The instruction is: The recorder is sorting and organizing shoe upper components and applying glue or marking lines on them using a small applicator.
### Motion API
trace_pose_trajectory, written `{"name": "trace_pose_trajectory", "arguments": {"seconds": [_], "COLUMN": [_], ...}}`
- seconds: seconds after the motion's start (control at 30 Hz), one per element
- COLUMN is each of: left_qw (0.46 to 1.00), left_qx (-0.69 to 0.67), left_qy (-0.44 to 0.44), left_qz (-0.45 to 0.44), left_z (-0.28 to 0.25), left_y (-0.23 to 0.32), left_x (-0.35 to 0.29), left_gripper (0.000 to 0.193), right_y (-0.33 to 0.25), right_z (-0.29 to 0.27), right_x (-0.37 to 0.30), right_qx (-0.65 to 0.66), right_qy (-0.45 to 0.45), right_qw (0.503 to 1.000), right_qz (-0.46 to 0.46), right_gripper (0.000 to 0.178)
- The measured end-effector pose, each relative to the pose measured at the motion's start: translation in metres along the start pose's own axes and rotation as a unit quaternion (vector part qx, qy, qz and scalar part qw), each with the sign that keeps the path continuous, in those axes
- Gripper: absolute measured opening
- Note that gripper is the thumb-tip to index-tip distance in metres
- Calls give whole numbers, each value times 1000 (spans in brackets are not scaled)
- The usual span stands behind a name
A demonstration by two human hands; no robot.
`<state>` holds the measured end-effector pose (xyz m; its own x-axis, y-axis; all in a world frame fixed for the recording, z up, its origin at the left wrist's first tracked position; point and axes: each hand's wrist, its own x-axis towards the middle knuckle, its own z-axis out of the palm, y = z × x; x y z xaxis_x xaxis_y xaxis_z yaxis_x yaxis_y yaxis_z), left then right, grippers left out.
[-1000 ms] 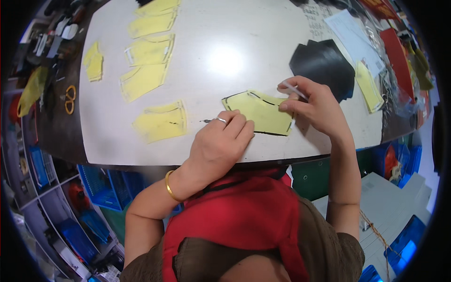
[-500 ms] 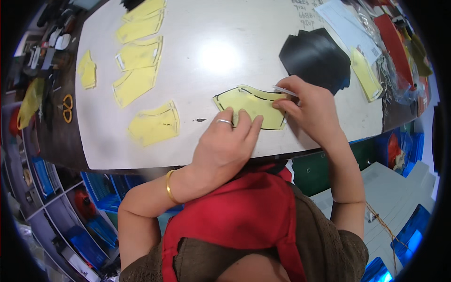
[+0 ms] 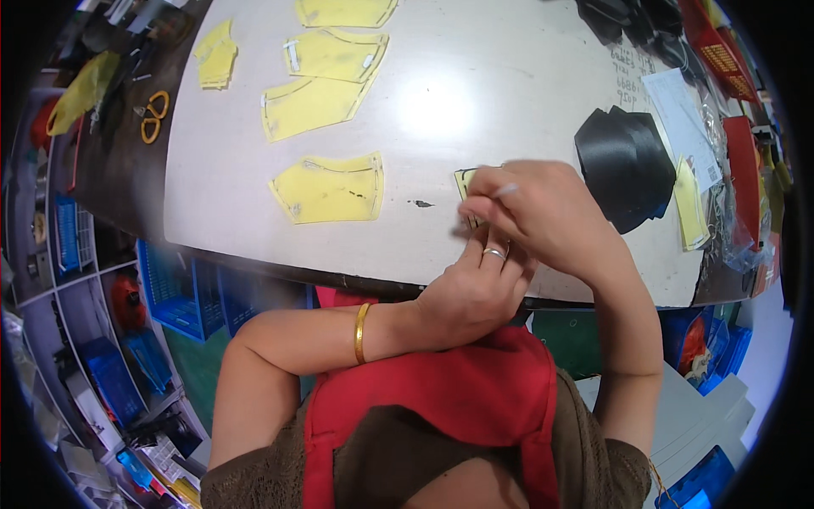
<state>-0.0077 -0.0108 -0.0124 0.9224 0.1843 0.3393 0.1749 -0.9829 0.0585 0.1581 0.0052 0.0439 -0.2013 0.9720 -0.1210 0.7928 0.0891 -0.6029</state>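
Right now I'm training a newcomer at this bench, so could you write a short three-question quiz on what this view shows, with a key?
1. True or false: the scissors lie on the white board.
2. Multiple choice: which wrist wears the gold bracelet? A. right; B. left; C. both.
3. Short answer: what colour is the piece partly covered by the right hand?

Key:
1. False; they lie on the dark surface to its left.
2. B.
3. Yellow.
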Motion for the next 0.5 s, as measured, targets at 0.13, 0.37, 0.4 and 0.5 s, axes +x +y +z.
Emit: {"name": "trace_pose_trajectory", "arguments": {"seconds": [0.13,0.37,0.4,0.5], "left_qw": [1000,1000,999,999], "left_qx": [-20,17,31,33], "left_qy": [20,-7,-19,-3], "left_qz": [-7,1,9,-4], "left_z": [-2,-9,-10,-7], "left_y": [-3,-8,-9,-9], "left_x": [4,14,15,19], "left_gripper": [38,35,34,32], "right_y": [6,29,32,33], "right_z": [2,-21,-21,-12], "right_x": [17,-30,-35,-30], "right_qx": [-169,111,124,58], "right_qy": [139,218,199,196], "right_qw": [972,966,966,977], "right_qz": [-90,80,106,67], "right_gripper": [16,14,14,19]}}
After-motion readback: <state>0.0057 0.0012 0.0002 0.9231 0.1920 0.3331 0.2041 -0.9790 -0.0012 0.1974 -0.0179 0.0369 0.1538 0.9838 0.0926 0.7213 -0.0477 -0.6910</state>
